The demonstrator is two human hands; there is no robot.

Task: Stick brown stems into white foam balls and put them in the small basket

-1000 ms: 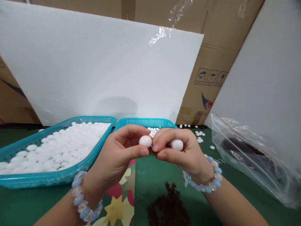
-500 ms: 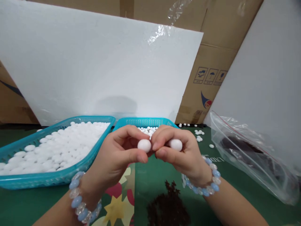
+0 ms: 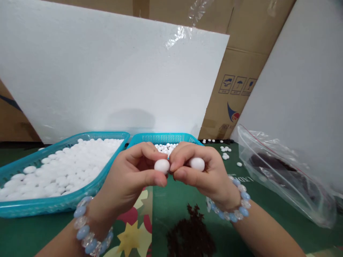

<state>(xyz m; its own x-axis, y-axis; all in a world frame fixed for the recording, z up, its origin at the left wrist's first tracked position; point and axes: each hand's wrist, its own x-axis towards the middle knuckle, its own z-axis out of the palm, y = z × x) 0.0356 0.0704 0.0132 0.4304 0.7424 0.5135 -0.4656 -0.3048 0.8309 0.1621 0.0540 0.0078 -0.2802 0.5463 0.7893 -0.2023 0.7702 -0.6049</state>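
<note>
Pinching a white ball [image 3: 162,166] between thumb and forefinger, the left hand [image 3: 128,182] is raised above the green bench [image 3: 32,232] at the centre of the view, its fingers closed narrowly on that ball. The right hand [image 3: 206,175] meets it fingertip to fingertip; a second white ball [image 3: 197,164] sits gripped in the curled fingers of this hand, just beside the first ball but apart from it. Each wrist carries a bracelet of blue and clear beads, the left bracelet [image 3: 89,233] and the right bracelet [image 3: 233,207]. Behind the left hand stands a large teal basket [image 3: 53,203] filled with white balls, and directly behind both hands a smaller teal basket [image 3: 163,138] holds a few more. Loose white balls [image 3: 225,153] lie scattered on the bench to the right of the smaller basket. A clear plastic bag [image 3: 281,171] with dark contents lies on the right side of the bench. A heap of dark reddish-brown material [image 3: 191,235] lies on the bench below the hands, next to a mat with coloured stars [image 3: 134,228]. White foam boards [image 3: 107,71] and cardboard boxes [image 3: 235,89] stand upright at the back.
</note>
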